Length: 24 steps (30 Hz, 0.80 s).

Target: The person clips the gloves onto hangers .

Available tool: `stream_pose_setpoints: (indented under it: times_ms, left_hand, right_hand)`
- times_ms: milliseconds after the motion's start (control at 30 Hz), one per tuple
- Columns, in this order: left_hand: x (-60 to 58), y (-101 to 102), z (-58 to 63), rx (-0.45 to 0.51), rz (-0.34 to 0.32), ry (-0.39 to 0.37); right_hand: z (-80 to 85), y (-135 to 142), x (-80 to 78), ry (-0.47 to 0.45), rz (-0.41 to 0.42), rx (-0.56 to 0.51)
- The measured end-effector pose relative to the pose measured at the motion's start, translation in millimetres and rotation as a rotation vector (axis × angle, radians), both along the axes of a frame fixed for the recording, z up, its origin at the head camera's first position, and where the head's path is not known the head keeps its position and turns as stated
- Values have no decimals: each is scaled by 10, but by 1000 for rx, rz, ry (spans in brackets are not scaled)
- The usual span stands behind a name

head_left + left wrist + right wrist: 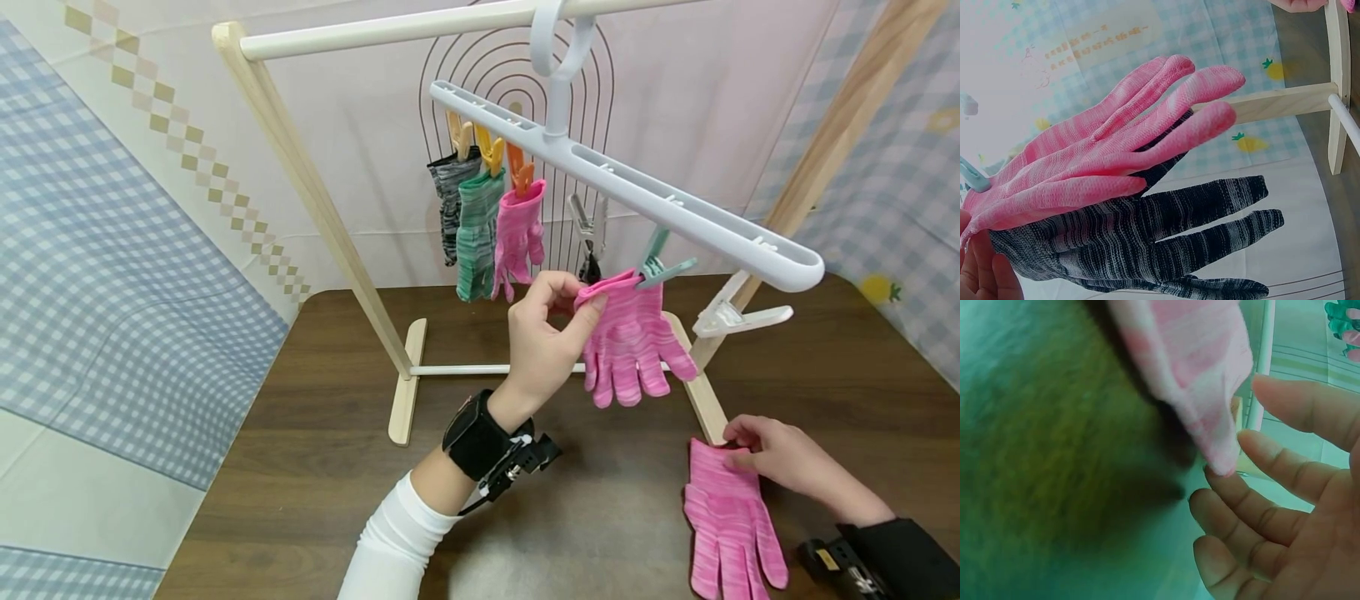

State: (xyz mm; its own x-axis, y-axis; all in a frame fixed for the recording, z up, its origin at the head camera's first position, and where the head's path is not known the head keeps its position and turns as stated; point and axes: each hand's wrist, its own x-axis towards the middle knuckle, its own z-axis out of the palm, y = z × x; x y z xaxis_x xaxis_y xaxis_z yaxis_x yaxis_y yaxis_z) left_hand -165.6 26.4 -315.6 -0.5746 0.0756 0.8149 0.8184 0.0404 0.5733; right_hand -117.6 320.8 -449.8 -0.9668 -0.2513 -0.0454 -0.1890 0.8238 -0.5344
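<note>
A pink knitted glove hangs fingers down from a green clothespin, which bites one side of its cuff. The other side of that cuff is pinched between thumb and fingers of my left hand. In the left wrist view a black-grey glove shows behind the pink one. A second pink glove lies on the table, its cuff toward the rack. At a corner of this cuff is my right hand; in the right wrist view its thumb and fingers are spread, fingertips right at the fabric.
A white hanger hooks over the rack's top bar. From its far end hang a black-grey glove, a green one and a pink one. A white clothespin dangles at the near end. Wooden feet stand on the table.
</note>
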Motion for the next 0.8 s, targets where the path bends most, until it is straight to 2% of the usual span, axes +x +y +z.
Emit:
stream_pose_setpoints:
  times_ms: [300,800]
  left_hand:
    - [-11,-2,-46,-12,5,4]
    - [-11,-15,-56,-10,4,-5]
  right_hand:
    - [-65,4,-10,-4,-3,-3]
    - [-112,-48,-6,20,-5,31]
